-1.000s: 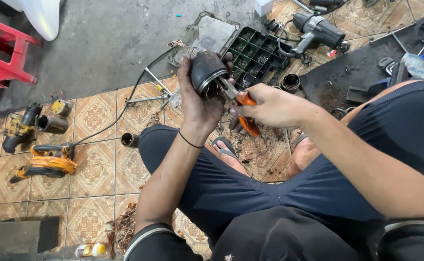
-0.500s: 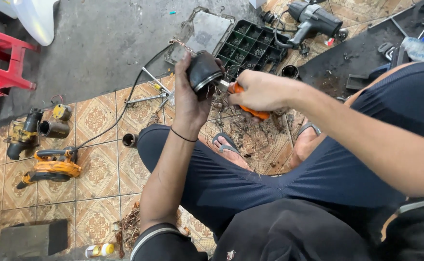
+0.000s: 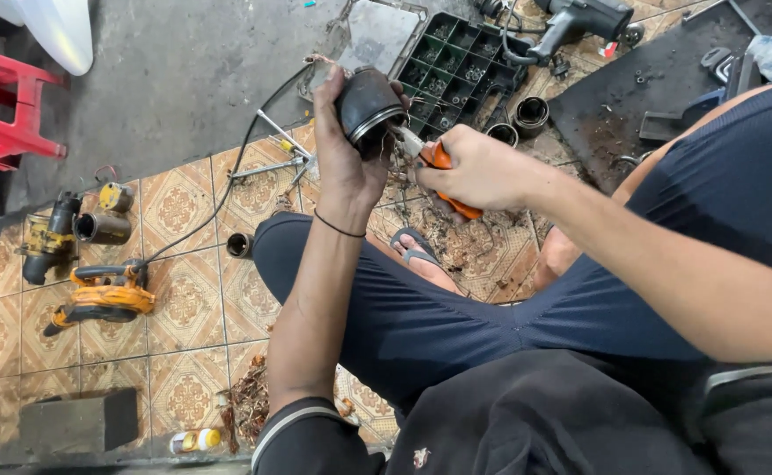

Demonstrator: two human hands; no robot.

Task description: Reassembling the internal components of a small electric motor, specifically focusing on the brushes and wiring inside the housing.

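Left hand [image 3: 344, 154] is wrapped around a dark cylindrical motor part [image 3: 368, 107], fingers curled over the back of it and thumb on the near side, holding it up over the lap with the open end tipped toward the right hand. There's a thin black band on that wrist. Right hand [image 3: 483, 167] is closed tight on a pair of orange-handled pliers [image 3: 443, 171], and the metal nose of them is poked right at the rim of the motor part, touching it or close enough that I can't tell the difference.

Person's sitting cross-legged on a patterned tile floor [image 3: 184, 290] in dark blue trousers, with a sandal [image 3: 417, 246] showing just under the hands. Right behind the hands there's a black compartment tray [image 3: 465, 57] full of small bits, a grey metal plate next to it, and a couple of short metal rings [image 3: 518, 119] on the floor. A grey power tool [image 3: 579, 18] lies past the tray. Off to the left, well away, an orange and black power tool [image 3: 100, 299], a yellow stripped-down one [image 3: 52, 237], and a red stool [image 3: 3, 119] at the edge
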